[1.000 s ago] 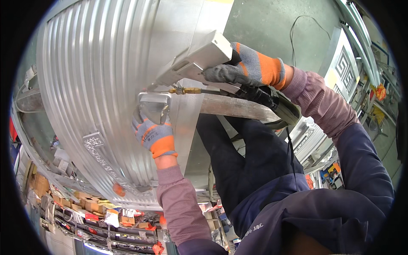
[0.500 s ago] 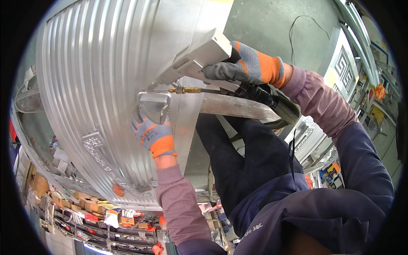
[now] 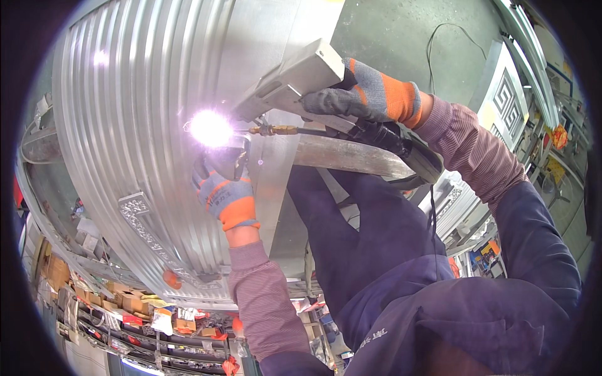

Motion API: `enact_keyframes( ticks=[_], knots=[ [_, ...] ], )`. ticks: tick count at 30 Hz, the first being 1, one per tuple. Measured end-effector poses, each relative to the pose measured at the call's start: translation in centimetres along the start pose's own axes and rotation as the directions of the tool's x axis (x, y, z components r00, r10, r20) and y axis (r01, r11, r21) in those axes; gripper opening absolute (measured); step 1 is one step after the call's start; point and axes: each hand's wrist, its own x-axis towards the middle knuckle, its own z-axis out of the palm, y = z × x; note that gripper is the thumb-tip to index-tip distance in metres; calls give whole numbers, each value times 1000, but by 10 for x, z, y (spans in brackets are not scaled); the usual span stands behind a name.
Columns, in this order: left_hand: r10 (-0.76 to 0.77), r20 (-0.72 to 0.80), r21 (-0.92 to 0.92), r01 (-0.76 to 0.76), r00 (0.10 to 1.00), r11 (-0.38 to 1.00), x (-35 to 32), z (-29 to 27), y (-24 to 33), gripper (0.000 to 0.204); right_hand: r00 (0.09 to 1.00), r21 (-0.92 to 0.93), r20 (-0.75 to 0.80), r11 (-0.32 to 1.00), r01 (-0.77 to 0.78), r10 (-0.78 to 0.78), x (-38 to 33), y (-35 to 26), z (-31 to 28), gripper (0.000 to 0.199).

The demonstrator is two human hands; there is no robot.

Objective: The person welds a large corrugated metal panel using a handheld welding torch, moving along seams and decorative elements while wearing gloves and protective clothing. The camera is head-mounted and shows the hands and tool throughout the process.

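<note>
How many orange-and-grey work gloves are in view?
2: one on the left hand, just below the bright flare in the picture; one on the right hand, gripping the grey metal tool. Any others may be hidden in background clutter.

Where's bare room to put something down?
Bare: the flat grey-green surface between the smooth silver metal sheet and thin black cable. Crowded: around the white glare, by the grey-orange gloved left hand and boxy silver metal piece.
</note>
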Motion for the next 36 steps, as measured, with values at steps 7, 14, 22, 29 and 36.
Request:
enact_keyframes(
  ticks=[7,14,22,29,36],
  knots=[
    [22,18,-5,-22,1000,1000,4,12,2,75,999,-87,-11,996,33,-34,-6,6,-8,32],
    [-92,110,28,90,990,996,4,16,-7,78,997,-75,-27,995,-67,65,-11,0,-4,31],
    [-147,141,17,146,979,989,5,14,6,81,1000,-58,-22,998,-10,8,-18,11,-11,36],
    [-143,182,37,139,973,990,6,17,0,82,1000,-43,10,999,-8,8,-22,13,-16,36],
    [-142,122,67,134,982,989,3,19,5,82,1000,-54,-26,998,14,-16,-26,9,-15,35]
  ],
)
